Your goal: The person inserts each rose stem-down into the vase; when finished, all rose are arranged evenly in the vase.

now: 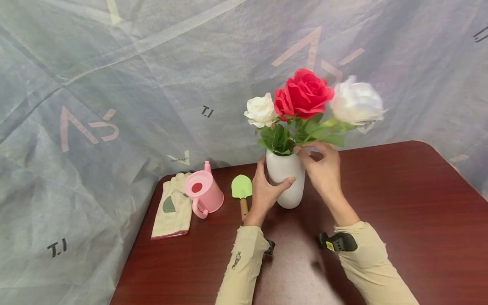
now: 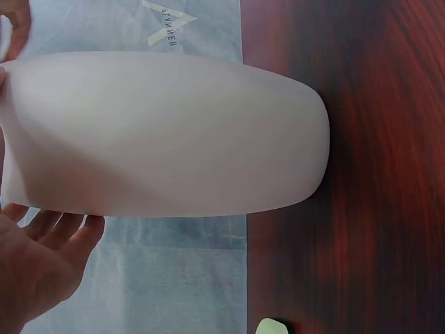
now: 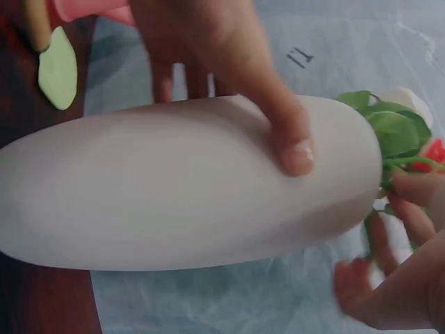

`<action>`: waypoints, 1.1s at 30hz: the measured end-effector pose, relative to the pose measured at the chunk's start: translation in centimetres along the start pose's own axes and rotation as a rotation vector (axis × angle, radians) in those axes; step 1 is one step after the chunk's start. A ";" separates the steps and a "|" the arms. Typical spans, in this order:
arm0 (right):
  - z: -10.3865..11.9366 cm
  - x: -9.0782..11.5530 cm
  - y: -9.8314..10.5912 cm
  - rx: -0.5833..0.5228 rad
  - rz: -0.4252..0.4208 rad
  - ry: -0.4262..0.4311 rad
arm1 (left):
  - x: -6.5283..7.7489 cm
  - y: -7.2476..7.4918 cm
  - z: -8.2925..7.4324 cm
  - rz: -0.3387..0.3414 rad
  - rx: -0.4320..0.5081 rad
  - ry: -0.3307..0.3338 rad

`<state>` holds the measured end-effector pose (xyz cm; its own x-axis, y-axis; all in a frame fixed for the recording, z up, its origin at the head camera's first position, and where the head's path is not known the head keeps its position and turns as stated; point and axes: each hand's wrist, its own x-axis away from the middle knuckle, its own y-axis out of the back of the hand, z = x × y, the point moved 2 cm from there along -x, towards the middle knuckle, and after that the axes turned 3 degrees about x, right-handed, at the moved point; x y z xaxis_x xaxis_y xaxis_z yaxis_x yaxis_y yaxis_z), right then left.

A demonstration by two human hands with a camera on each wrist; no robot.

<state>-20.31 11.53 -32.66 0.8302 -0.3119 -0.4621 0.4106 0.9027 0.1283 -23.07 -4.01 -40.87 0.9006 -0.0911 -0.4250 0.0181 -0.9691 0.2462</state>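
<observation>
A white vase point(image 1: 286, 186) stands upright on the table, steadied by my left hand point(image 1: 266, 191), whose thumb lies across its front and whose fingers curve round its left side. My right hand point(image 1: 323, 168) is at the vase's mouth, thumb and fingers pinching the green stem of a large white rose point(image 1: 356, 101). That rose leans out to the right and its bloom is blurred. Red roses point(image 1: 306, 94) and a smaller white rose point(image 1: 261, 110) rise from the vase above green leaves point(image 3: 396, 133). The stems' lower ends are hidden inside the vase.
Left of the vase lies a green-bladed trowel point(image 1: 242, 186) with a wooden handle. A pink watering can point(image 1: 209, 195) stands beyond it, beside folded cream gloves point(image 1: 172, 214). Grey sheeting point(image 1: 160, 84) hangs behind the dark red table point(image 1: 411, 203).
</observation>
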 end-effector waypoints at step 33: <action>2.0 -0.8 1.8 -0.526 -0.135 -0.031 | 0.1 -0.1 0.1 -0.019 -0.023 0.012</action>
<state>-19.49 12.82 -30.32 0.7970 -0.4367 -0.4173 0.2765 0.8780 -0.3907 -23.01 -3.98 -40.97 0.9053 -0.0698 -0.4190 0.0452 -0.9650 0.2583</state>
